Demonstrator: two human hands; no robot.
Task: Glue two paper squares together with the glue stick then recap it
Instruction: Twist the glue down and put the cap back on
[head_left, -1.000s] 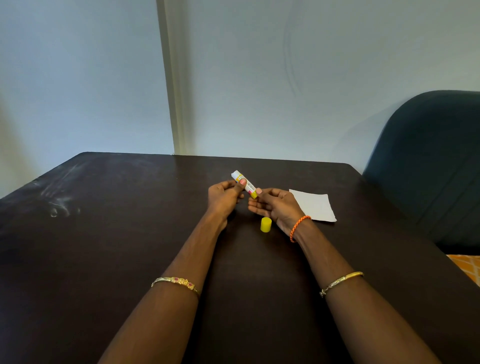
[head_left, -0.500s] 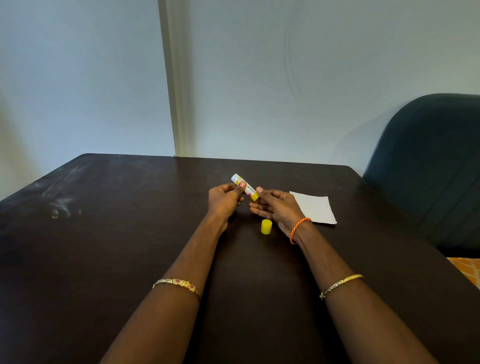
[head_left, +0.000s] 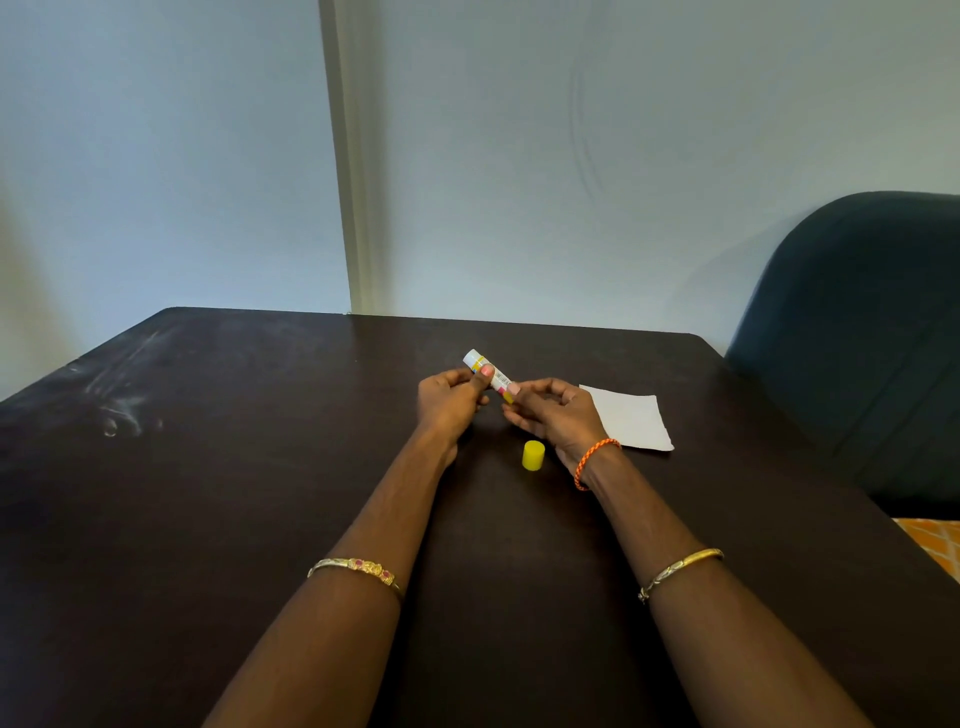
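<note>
The right hand (head_left: 558, 415) has loosened around the yellow end of the glue stick (head_left: 491, 376), its fingers now curled more openly; the stick has tipped slightly flatter.

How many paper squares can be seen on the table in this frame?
1 white paper is distinguishable, lying flat on the table just beyond the right hand. A second square may lie stacked with it; no separate edge can be made out.
</note>
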